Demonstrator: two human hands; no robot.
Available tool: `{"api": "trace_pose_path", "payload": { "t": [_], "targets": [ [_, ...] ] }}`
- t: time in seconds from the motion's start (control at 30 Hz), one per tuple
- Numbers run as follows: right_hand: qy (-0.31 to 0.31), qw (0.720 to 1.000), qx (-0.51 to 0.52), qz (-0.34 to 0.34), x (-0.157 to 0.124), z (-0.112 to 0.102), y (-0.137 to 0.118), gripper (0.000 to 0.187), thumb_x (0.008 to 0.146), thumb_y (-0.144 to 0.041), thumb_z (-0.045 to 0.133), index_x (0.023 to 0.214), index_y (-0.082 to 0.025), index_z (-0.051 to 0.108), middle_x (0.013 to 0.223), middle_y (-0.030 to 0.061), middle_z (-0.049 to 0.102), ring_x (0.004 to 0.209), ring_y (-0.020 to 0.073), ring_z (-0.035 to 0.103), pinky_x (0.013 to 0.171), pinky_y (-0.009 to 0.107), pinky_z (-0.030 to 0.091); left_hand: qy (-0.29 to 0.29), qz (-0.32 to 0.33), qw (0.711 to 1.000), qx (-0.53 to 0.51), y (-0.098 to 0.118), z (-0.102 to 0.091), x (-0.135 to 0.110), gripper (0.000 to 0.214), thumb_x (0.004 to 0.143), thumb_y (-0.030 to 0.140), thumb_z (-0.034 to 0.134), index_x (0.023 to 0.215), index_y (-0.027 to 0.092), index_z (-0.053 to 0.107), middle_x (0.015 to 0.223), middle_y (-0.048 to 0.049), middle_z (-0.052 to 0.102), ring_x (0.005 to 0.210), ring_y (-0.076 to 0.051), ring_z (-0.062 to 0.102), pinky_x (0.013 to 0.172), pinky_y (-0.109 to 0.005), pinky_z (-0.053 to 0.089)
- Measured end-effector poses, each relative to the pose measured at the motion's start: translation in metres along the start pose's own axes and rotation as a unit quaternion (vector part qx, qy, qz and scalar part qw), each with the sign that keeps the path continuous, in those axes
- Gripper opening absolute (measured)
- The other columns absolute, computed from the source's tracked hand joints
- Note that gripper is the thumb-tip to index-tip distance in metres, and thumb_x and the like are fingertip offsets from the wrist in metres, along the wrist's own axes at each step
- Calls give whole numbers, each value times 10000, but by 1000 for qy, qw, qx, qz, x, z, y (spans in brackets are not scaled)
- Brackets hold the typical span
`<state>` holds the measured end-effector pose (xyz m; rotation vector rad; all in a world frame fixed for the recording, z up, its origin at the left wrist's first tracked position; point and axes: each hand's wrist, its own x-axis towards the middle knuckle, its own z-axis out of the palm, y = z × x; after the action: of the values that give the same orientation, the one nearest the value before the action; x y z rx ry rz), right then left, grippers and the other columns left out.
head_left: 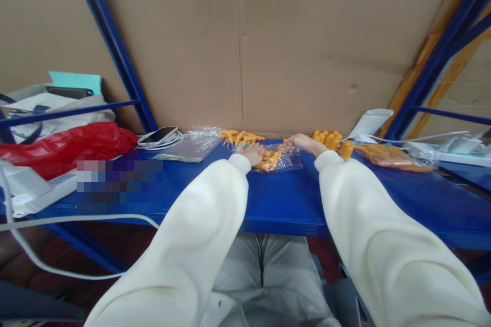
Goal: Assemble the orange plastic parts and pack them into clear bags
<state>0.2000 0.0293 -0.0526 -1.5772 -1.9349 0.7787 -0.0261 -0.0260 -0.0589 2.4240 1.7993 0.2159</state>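
Observation:
My left hand (pixel 252 154) is at the left side of a clear plastic bag (pixel 293 162), its fingers curled beside orange plastic pieces (pixel 273 158). What its fingertips hold is too small to make out. My right hand (pixel 305 143) reaches in from the other side, fingers pinched at the bag's upper right edge. The orange pieces lie in or on the bag between both hands; I cannot tell which. Behind my left hand lies a group of branching orange pieces (pixel 241 137) with small metal chains. Several chunky orange pieces (pixel 328 139) sit beside my right wrist.
On the blue shelf (pixel 284 204), a phone (pixel 161 135) rests on a coiled white cable beside flat clear bags (pixel 192 145). A filled bag of orange pieces (pixel 395 156) lies right. Red plastic (pixel 76 145) is at left. Cardboard (pixel 287 56) walls off the back.

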Motion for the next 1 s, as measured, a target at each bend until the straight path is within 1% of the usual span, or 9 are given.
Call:
{"api": "trace_pose_path", "payload": {
  "t": [0.1, 0.23, 0.33, 0.47, 0.6, 0.7, 0.83, 0.93, 1.0],
  "targets": [
    [31, 999, -4, -6, 5, 1, 10, 329, 814, -177, 581, 1073, -149, 781, 846, 133, 788, 829, 294, 749, 782, 405, 570, -8, -7, 1000, 7, 1, -1, -1, 541, 1030, 293, 218, 1548, 234, 361, 1672, -42, 228, 1562, -222, 153, 1250, -587, 22],
    [90, 993, -68, -36, 11, 3, 19, 402, 745, -22, 559, 1060, -128, 784, 1118, 113, 772, 1081, 264, 713, 983, 357, 536, -15, -6, 1000, 13, 1, -1, -1, 543, 1034, 297, 208, 1557, 249, 346, 1675, -29, 223, 1563, -231, 148, 1246, -599, 30],
    [85, 989, -101, -61, 11, 0, 26, 459, 709, 20, 560, 1079, -132, 786, 1219, 90, 740, 1165, 241, 680, 1059, 311, 488, -15, -1, 1000, 17, -1, 0, 1, 544, 1033, 295, 205, 1557, 273, 347, 1672, -20, 232, 1560, -246, 160, 1237, -624, 39],
    [52, 987, -130, -73, 8, -5, 33, 473, 720, -30, 628, 1156, -152, 766, 1209, 82, 745, 1128, 258, 699, 1044, 344, 513, -6, 9, 1000, 21, -3, 2, 3, 551, 1027, 291, 207, 1557, 259, 356, 1666, -46, 239, 1558, -268, 166, 1225, -645, 53],
    [53, 971, -205, -107, 8, -5, 33, 462, 775, -99, 657, 1229, -152, 729, 1305, 116, 695, 1210, 270, 651, 1068, 363, 486, -6, 8, 1000, 30, -2, 2, 3, 556, 1029, 280, 188, 1559, 234, 348, 1667, -57, 229, 1559, -258, 166, 1226, -642, 50],
    [68, 957, -263, -104, 6, -3, 28, 377, 797, -209, 718, 1172, -202, 756, 1294, 115, 696, 1243, 302, 610, 1073, 410, 464, -5, 6, 999, 31, -1, 2, 2, 558, 1028, 274, 180, 1561, 217, 339, 1670, -62, 221, 1558, -249, 173, 1230, -635, 51],
    [124, 926, -349, -65, -6, 0, 21, 260, 858, -382, 703, 1050, -229, 787, 1250, 140, 686, 1229, 350, 561, 1022, 496, 449, -3, 7, 1000, 17, -2, 3, 4, 557, 1024, 278, 203, 1556, 197, 348, 1669, -78, 227, 1555, -256, 185, 1232, -634, 57],
    [142, 916, -373, -40, -13, 0, 17, 311, 881, -478, 662, 953, -209, 801, 1196, 146, 693, 1206, 361, 541, 997, 522, 432, -1, 12, 1000, 13, -4, 4, 5, 543, 1025, 292, 218, 1543, 235, 373, 1664, -59, 258, 1551, -256, 200, 1229, -640, 64],
    [142, 918, -369, -20, -15, -2, 16, 300, 884, -469, 656, 946, -216, 804, 1176, 132, 707, 1202, 367, 540, 994, 541, 422, 2, 16, 1000, 12, -5, 4, 6, 533, 1026, 297, 227, 1531, 262, 394, 1656, -48, 287, 1545, -255, 220, 1226, -644, 74]
  ]
}}
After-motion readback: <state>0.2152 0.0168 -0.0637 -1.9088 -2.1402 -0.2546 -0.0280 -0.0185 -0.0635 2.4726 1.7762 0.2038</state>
